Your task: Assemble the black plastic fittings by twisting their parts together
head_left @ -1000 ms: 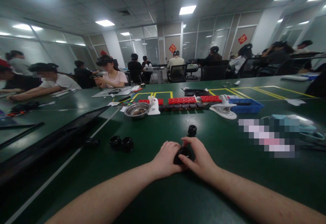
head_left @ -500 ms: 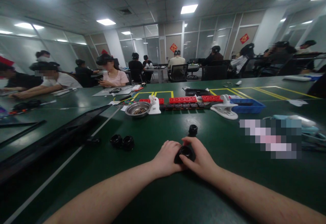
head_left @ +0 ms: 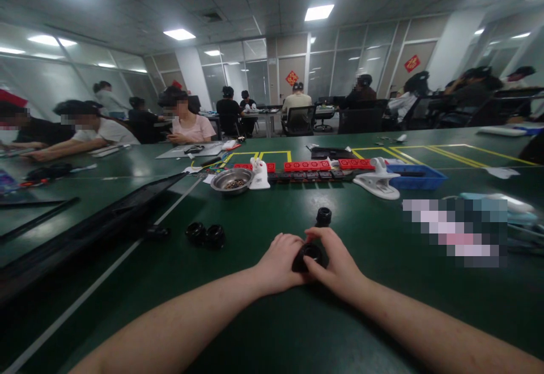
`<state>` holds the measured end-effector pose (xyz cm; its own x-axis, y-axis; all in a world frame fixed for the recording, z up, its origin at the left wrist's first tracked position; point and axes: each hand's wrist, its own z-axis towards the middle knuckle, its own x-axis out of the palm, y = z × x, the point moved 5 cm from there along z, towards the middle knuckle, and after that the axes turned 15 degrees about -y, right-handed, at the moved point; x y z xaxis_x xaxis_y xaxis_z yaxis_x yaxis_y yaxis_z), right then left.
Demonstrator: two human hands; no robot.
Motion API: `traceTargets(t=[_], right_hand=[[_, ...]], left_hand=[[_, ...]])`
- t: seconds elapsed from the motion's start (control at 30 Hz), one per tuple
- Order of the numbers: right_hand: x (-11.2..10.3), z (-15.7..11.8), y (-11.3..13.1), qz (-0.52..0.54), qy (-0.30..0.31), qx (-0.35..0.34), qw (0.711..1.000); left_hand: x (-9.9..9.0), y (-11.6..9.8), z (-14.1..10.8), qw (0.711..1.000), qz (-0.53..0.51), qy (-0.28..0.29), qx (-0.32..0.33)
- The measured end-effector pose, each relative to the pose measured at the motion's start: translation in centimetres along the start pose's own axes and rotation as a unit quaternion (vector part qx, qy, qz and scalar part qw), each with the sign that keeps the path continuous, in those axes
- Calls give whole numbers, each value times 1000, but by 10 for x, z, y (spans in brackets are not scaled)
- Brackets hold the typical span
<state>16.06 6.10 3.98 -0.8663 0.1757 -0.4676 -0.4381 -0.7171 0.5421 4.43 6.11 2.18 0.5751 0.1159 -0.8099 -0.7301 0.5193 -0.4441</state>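
Note:
Both my hands are closed round a black round part (head_left: 309, 254) with a hollow middle, low over the green table (head_left: 255, 215). My left hand (head_left: 280, 265) grips it from the left, its fingertips partly hidden behind the part. From the right, my right hand (head_left: 334, 258) holds it, with the thumb at its opening and the fingers over its far side. Just beyond my right fingers stands a smaller black cylindrical part (head_left: 323, 216). Two more black round parts, one on the left (head_left: 196, 233) and one on the right (head_left: 215, 236), sit side by side to the left.
A metal bowl (head_left: 232, 181) of small pieces, a white clamp stand (head_left: 259, 174), a row of red blocks (head_left: 307, 165), another white clamp (head_left: 378, 181) and a blue tray (head_left: 420, 178) stand further back. Long black panels (head_left: 97, 229) lie left. Several people sit beyond.
The view has shifted slightly. Both hands keep their hold on the black part, with the right thumb moved a little at its opening. A person at the back left has moved right.

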Motion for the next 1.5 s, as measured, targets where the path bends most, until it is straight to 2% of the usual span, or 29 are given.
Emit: traceTargets(t=[0.17,0.3,0.4,0.6,0.8,0.9,1.07,1.23,1.37,1.5], right_hand=[[-2,-1,6,32,20,-38,999],[-2,-1,-2,-7,-13,4,1000],[1,-1,-5,-13,0,21,1000],[1,-3,4,38,49,-47,997],[-1,-1,-3,-10,-9,9,1000],[2,-1,-4,-3,8,15,1000],[-1,-1,4,44,22,-26,998],[-3,0,-1,7,-13,5,1000],[2,-2,-8,14,1,29,999],[2,-5,-5,61,18,6,998]], left_hand=[[0,-1,1,1000,-4,2,-9],[-1,-1,0,1000,3,0,0],[0,-1,0,1000,5,2,-2],[-1,-1,0,1000,2,-1,4],[-1,-1,0,1000,5,0,7],[0,0,0,1000,3,-1,5],[0,-1,1,1000,0,-4,6],[0,0,0,1000,-1,-12,9],[-1,-1,0,1000,0,-8,11],[-1,-1,0,1000,4,-5,9]])
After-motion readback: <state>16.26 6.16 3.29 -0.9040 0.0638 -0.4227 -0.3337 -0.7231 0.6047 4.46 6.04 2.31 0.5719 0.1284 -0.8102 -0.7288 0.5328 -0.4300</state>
